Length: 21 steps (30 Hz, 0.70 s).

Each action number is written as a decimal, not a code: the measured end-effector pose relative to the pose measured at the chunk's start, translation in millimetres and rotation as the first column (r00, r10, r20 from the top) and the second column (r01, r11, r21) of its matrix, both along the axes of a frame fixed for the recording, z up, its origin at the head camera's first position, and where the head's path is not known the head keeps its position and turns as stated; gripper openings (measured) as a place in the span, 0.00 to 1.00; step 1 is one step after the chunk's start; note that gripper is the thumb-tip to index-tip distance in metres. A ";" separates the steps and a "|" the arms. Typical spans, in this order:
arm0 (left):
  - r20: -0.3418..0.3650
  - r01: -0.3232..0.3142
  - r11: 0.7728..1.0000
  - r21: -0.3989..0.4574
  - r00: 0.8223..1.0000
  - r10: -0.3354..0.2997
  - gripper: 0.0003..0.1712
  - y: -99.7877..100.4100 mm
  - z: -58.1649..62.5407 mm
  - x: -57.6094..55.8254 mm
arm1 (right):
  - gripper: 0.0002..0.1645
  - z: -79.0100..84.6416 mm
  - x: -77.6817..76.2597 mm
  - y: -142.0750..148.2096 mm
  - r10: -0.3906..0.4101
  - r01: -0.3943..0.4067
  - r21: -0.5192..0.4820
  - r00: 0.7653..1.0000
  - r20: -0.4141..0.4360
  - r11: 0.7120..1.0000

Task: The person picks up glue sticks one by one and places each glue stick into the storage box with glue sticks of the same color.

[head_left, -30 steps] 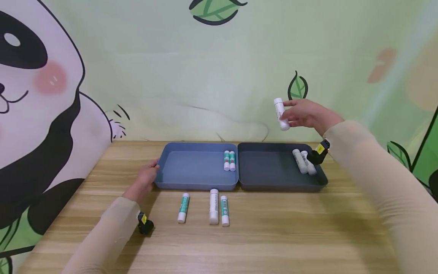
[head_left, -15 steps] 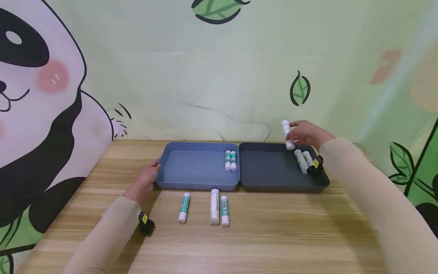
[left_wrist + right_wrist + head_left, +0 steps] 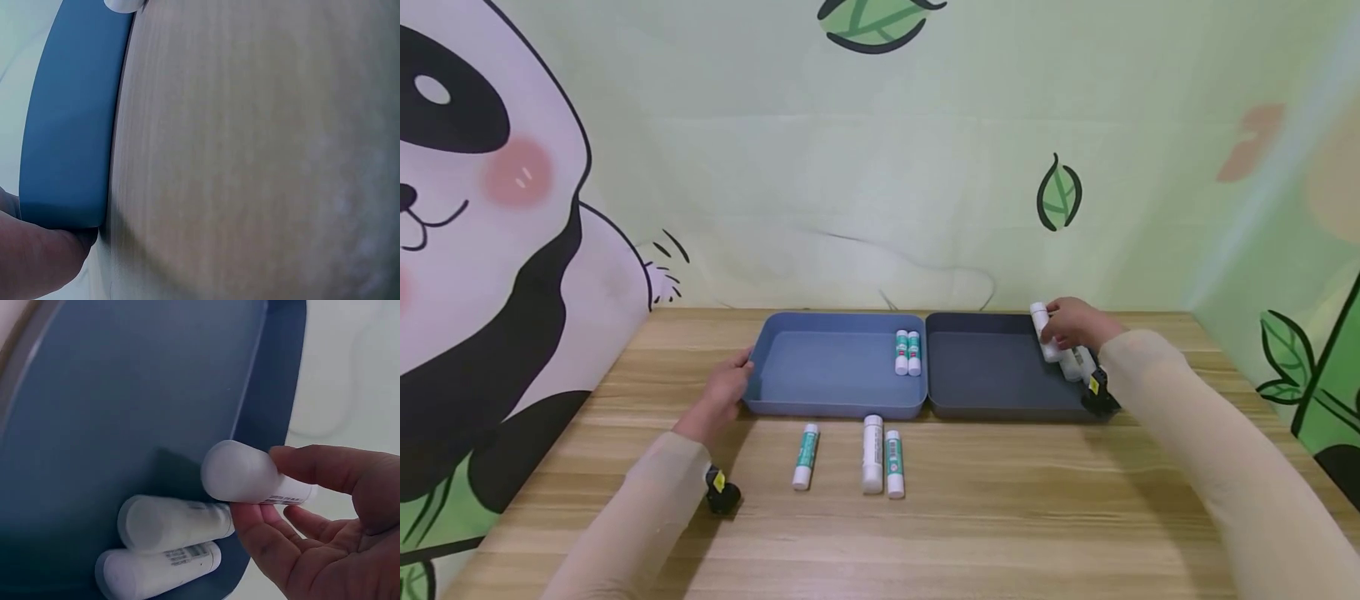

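In the head view my right hand [image 3: 1077,323] pinches a thick white glue stick [image 3: 1043,331] between thumb and fingers at the back of the dark grey tray [image 3: 985,412]. Seen from the right wrist, the held glue stick [image 3: 240,472] is tilted, its rounded end over the tray floor. Two more white glue sticks, one nearer [image 3: 169,522] and one beside it [image 3: 159,570], lie side by side just below it. My left hand [image 3: 721,392] holds the left end of the blue tray [image 3: 827,408]; from the left wrist, the thumb [image 3: 44,259] presses on its corner.
Two small green-and-white glue sticks [image 3: 907,352] lie in the blue tray's right end. In front of the trays on the wooden table [image 3: 970,533] lie a green-labelled stick [image 3: 806,457], a thick white one [image 3: 872,454] and another green-labelled one [image 3: 894,464]. A printed backdrop stands behind.
My right hand has lowered the white glue stick from above the dark tray's back edge into its right part, close to the two white ones. My left hand has stayed at the blue tray.
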<state>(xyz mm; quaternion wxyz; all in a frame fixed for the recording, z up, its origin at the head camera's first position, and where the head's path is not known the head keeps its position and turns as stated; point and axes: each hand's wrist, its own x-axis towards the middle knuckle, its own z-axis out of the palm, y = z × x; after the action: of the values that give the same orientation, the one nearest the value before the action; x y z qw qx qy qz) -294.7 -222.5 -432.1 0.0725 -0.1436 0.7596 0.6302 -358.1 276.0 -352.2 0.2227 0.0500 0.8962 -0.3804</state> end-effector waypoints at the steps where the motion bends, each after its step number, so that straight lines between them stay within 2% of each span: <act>1: 0.004 -0.001 1.000 0.002 1.000 0.001 0.30 0.1 0.1 0.4 | 0.46 -1.3 0.3 0.0 0.010 -0.010 0.020 1.000 0.002 1.000; 6: 0.003 0.007 1.000 0.005 1.000 -0.007 0.31 0.6 -1.6 0.7 | 0.45 -5.2 1.8 -0.3 0.065 -0.065 0.112 0.998 0.006 0.992; 12: 0.012 0.000 1.000 -0.002 1.000 0.000 0.30 0.8 -2.2 0.3 | 0.47 -4.5 1.2 -1.9 0.084 -0.086 0.137 0.996 0.022 0.987; 21: 0.038 -0.015 1.000 0.003 0.999 0.015 0.30 0.7 -0.7 -2.1 | 0.39 -3.0 2.6 -6.5 0.128 -0.113 0.236 0.990 -0.050 0.965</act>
<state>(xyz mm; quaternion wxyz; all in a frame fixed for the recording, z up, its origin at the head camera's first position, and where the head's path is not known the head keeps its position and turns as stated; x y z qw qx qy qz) -296.8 -221.8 -432.7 0.0826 -0.1612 0.7561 0.6289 -355.6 269.5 -355.2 0.2088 0.0088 0.9428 -0.2598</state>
